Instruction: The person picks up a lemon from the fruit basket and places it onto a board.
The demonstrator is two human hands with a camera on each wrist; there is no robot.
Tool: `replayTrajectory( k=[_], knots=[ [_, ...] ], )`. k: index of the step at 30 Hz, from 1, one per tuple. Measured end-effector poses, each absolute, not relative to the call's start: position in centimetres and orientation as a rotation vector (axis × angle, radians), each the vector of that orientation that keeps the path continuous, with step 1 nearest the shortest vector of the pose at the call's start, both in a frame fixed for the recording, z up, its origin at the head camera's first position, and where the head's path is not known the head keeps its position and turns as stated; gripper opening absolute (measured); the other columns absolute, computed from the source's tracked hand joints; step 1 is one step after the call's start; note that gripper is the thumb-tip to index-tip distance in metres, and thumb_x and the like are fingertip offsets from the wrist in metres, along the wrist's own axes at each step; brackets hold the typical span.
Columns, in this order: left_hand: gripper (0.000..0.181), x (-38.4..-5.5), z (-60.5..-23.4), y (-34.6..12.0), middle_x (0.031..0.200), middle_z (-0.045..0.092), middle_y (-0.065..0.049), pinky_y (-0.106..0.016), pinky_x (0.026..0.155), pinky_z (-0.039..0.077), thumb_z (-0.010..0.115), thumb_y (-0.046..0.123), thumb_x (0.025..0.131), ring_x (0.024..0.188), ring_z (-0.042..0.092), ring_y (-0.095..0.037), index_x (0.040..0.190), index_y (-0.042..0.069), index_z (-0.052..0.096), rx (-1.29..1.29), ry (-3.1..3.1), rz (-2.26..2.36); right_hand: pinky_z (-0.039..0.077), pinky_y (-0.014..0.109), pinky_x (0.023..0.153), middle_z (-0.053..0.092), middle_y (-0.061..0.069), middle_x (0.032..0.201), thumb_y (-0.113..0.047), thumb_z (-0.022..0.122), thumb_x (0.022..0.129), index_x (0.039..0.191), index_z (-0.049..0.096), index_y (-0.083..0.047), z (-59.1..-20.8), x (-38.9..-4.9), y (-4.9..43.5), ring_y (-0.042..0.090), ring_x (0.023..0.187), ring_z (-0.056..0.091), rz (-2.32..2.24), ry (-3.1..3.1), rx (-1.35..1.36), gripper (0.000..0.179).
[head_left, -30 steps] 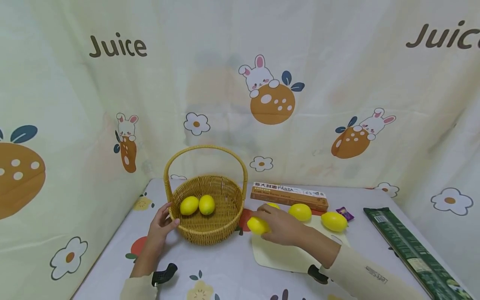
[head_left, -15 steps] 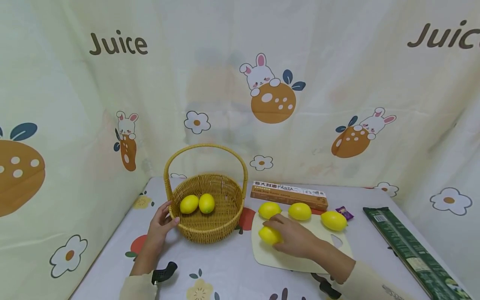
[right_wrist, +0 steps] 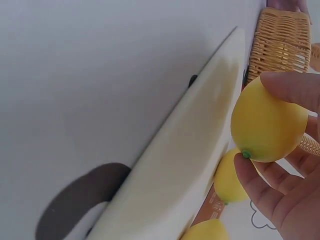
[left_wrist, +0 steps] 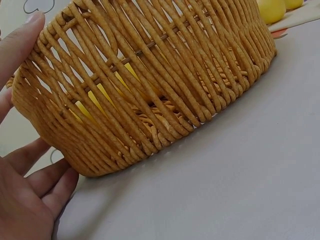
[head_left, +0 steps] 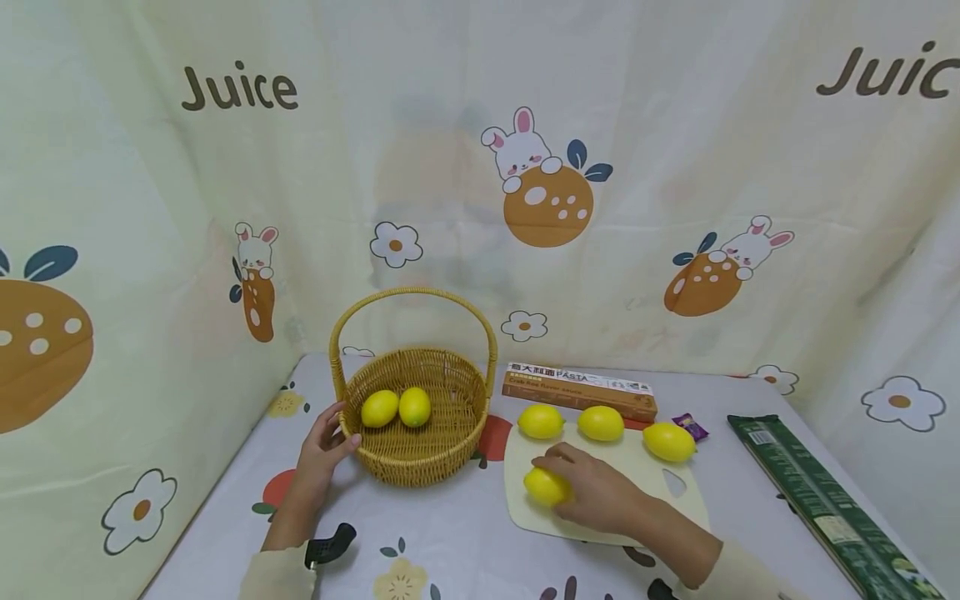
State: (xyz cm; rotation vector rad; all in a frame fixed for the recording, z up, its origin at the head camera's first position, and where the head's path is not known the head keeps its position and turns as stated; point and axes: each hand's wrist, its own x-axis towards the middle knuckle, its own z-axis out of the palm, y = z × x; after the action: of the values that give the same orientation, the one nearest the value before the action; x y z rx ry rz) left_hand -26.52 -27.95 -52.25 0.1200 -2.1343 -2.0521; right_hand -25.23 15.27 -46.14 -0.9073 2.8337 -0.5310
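Observation:
My right hand (head_left: 600,492) holds a yellow lemon (head_left: 546,487) over the near left part of a cream cutting board (head_left: 525,517). Thumb and fingers wrap the lemon (right_wrist: 267,120) in the right wrist view, where it looks raised off the board. At the left, my left hand (head_left: 318,454) grips the side of a woven wicker basket (head_left: 420,473) with a tall arched handle. Its thumb (left_wrist: 30,30) lies at the rim and its fingers touch the outer wall. Two lemons, one left (head_left: 379,409) and one right (head_left: 415,407), lie inside the basket.
Along the board's far edge sit three more lemons: left (head_left: 540,422), middle (head_left: 600,423) and right (head_left: 669,442). Behind them lies a brown pasta box (head_left: 577,393). A small purple packet (head_left: 690,427) and a long green package (head_left: 828,500) are farther right. Printed curtains enclose the table.
My right hand has carried the lemon rightward and nearer to me, from beside the basket to over the board. This uncovers the far left lemon. The left hand and basket stay in place.

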Motion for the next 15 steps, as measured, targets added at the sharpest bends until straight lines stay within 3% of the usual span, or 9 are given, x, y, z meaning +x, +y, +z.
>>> replayTrajectory(
  k=[15],
  knots=[
    [0.07,-26.64,-52.16,-27.83,0.152,0.034,-0.014,-0.05,0.11,0.029,0.071,0.016,0.091,0.135,0.037,-0.035,0.15,0.021,0.034,0.125,-2.121,-2.052,0.046,0.049,0.097,0.051,-0.001,0.13,-0.029,0.081,0.078,0.134,0.058,-0.021,-46.58,-25.32,15.58,0.021,0.113,0.053,-0.518,2.836,-0.933,0.062]
  ],
)
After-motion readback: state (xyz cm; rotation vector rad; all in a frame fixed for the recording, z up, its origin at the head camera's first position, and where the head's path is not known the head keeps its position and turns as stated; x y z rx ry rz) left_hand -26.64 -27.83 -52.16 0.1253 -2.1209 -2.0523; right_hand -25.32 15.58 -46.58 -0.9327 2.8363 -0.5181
